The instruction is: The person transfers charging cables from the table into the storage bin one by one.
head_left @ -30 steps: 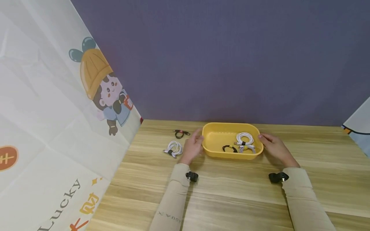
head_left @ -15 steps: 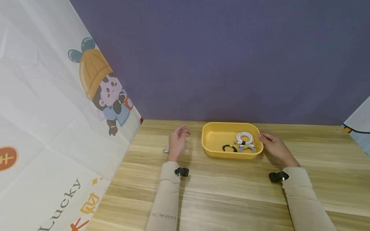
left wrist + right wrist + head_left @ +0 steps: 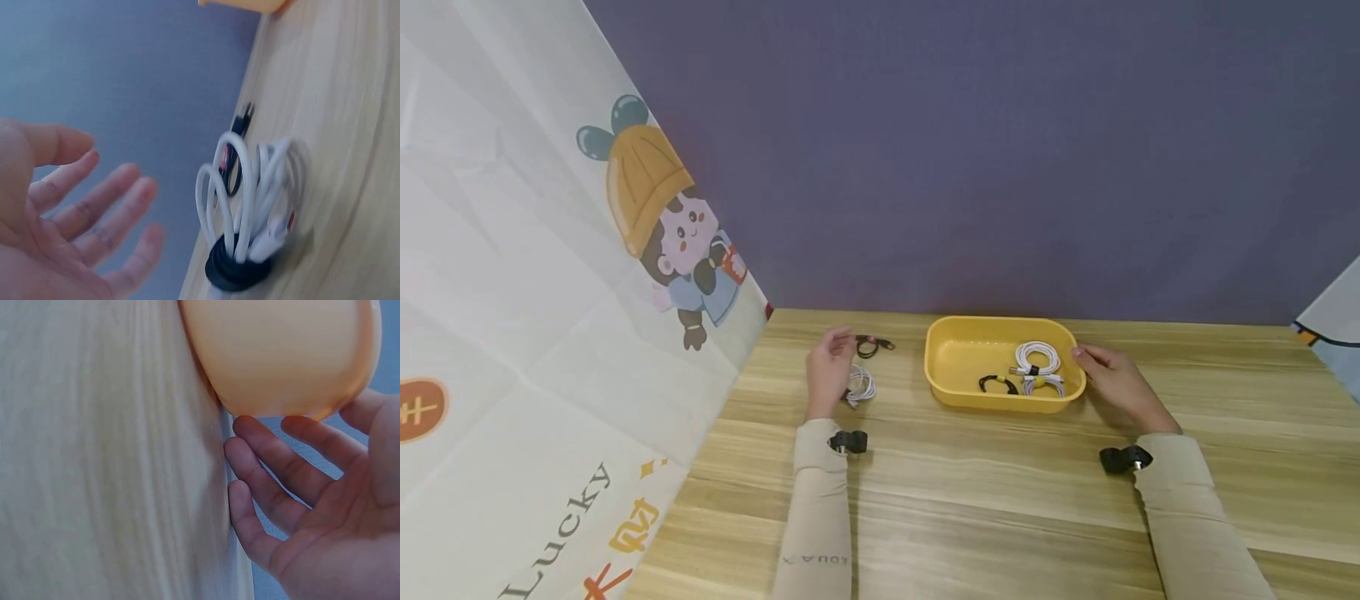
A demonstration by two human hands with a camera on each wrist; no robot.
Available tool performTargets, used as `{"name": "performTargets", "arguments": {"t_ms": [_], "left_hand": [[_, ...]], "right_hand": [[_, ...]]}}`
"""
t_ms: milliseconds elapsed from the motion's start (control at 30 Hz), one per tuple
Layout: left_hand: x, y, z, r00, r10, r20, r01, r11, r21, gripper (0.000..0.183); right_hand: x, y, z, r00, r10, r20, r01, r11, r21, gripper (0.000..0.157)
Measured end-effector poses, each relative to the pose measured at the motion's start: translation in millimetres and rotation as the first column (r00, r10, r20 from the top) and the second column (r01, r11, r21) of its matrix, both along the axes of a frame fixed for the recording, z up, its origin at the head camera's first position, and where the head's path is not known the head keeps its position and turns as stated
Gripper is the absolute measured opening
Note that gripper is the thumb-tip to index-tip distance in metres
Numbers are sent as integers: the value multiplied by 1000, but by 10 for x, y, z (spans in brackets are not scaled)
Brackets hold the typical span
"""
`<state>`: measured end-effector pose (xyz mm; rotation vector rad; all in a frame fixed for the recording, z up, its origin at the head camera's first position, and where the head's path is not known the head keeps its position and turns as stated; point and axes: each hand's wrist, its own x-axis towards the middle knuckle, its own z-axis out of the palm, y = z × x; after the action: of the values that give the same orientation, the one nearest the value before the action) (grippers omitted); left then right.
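Observation:
A yellow plastic basket stands on the table with a white coiled cable, a thinner pale cable and a black cable inside. My right hand pinches its right end, thumb at the rim and fingertips against the outer wall. To the left, my left hand hovers with fingers loosely spread and nothing in them. Beside it lies a white coiled cable bound by a black strap. Farther back is a black cable with a red tie.
The wooden table ends at a dark blue-grey panel at the back. On the left hangs a white sheet with a cartoon print. Both wrists carry black camera mounts.
My left hand has let go of the basket's left end and moved left, over and past the loose cables. My right hand stays at the basket, which has hardly moved.

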<state>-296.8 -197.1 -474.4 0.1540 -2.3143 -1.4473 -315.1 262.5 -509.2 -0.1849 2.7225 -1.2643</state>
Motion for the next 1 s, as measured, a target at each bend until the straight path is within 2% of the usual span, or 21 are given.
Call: {"name": "performTargets", "arguments": {"t_ms": [233,567,833,1000], "left_hand": [[20,-102,-61,993,32,117,-19,994,-111,32],[27,-196,-149,972,40,232,15,973,-230,36],[38,-226,-183,957,67,281,19,956,-291,31],[47,-226,-191,959,91,270,3,945,-328,24]], "right_hand": [[-6,-5,1,1000,-1,12,1,1000,14,79],[-11,-3,9,1000,-4,12,4,1000,11,79],[-16,-6,8,1000,-3,19,3,1000,21,79],[-1,-6,21,1000,-2,21,2,1000,12,79]]}}
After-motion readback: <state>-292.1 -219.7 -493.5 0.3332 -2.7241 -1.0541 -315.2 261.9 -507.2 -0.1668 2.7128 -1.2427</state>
